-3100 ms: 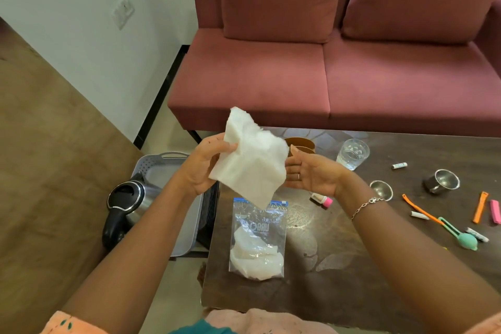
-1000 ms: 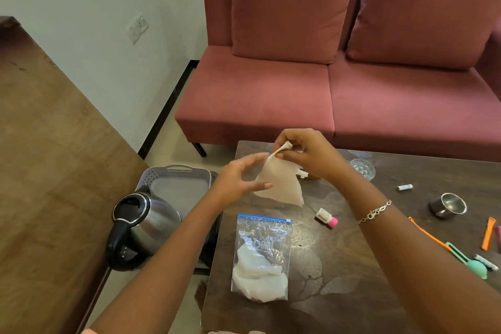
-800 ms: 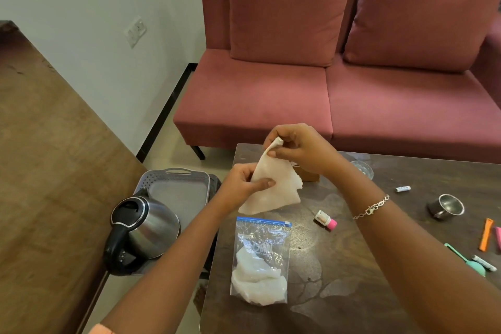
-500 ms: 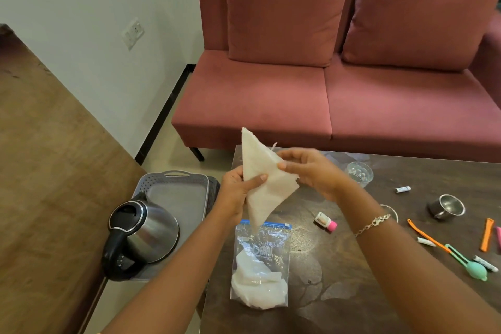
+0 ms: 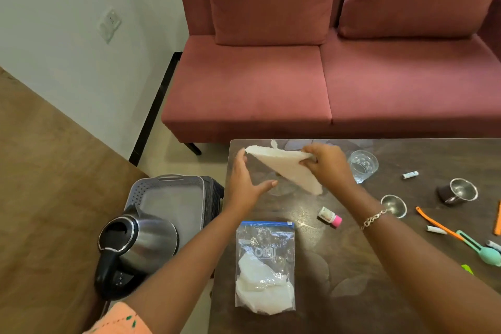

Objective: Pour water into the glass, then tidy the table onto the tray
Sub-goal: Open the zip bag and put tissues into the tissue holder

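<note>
A white tissue (image 5: 291, 168), folded into a triangle, is low over the far left part of the dark table (image 5: 339, 279). My right hand (image 5: 328, 164) pinches its right corner. My left hand (image 5: 244, 182) has straight fingers touching the tissue's left corner, with the thumb spread away. A clear glass (image 5: 362, 165) stands just right of my right hand. To the left of the table, a steel kettle (image 5: 141, 244) with a black handle sits beside the grey tray (image 5: 173, 198).
A zip bag (image 5: 265, 266) with more tissues lies in front of my hands. A pink-capped bottle (image 5: 329, 217), steel cup (image 5: 458, 192), small steel bowl (image 5: 394, 205), white tube (image 5: 410, 175) and orange and teal tools (image 5: 461, 236) lie at the right. A red sofa (image 5: 325, 84) stands behind.
The folded tissue went from held upright to lying low and flat toward the table's far edge. My left thumb came off it, and both hands moved away from me.
</note>
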{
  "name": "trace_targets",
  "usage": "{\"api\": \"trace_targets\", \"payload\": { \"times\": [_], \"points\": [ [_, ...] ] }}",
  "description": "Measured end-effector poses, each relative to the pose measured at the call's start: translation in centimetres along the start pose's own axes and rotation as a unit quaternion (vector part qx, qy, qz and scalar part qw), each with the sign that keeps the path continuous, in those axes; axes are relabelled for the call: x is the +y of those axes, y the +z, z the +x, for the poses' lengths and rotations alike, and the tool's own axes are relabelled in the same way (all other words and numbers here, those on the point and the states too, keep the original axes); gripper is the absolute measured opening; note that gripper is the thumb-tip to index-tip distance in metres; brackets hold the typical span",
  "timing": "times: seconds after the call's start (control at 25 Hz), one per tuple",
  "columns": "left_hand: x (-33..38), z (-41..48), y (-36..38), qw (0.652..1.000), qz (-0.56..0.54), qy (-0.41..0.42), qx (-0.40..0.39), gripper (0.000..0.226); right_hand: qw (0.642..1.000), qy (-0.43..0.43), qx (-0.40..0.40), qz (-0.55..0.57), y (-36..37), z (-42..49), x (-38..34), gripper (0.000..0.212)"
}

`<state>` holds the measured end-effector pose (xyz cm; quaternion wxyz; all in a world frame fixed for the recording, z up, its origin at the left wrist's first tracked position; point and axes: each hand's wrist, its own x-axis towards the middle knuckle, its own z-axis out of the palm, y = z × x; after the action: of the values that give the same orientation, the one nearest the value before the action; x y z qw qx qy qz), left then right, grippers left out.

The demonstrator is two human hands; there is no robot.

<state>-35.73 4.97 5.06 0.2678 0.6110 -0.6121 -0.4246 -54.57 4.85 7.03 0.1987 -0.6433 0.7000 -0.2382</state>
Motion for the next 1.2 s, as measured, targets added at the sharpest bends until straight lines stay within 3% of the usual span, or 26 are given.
{"api": "trace_targets", "payload": {
  "times": [0.08,0.16,0.28,0.56,0.92,1.2],
  "points": [
    [0.1,2.7,0.3,0.984,0.15,0.093,-0.018,0.103,0.997,-0.034,0.023,-0.068,0.1,2.4,1.8,0.019],
    [0.1,5.4,1.3,0.946,0.271,0.163,-0.066,0.105,0.992,-0.047,0.015,-0.114,0.8,4.6,3.8,0.018],
    [-0.7,8.7,4.0,0.902,0.357,0.194,-0.146,0.103,0.983,-0.053,-0.019,-0.176,2.7,7.2,6.9,0.015],
    [-4.5,12.7,8.1,0.896,0.361,0.13,-0.223,0.1,0.962,-0.073,-0.114,-0.236,8.1,10.5,11.5,0.023],
    [-7.2,13.0,10.3,0.909,0.339,0.083,-0.228,0.101,0.961,-0.061,-0.171,-0.21,11.9,11.2,13.0,0.022],
    [-5.7,9.2,8.3,0.901,0.375,0.092,-0.195,0.098,0.98,-0.015,-0.097,-0.172,9.1,6.9,13.2,0.044]
  ]
}}
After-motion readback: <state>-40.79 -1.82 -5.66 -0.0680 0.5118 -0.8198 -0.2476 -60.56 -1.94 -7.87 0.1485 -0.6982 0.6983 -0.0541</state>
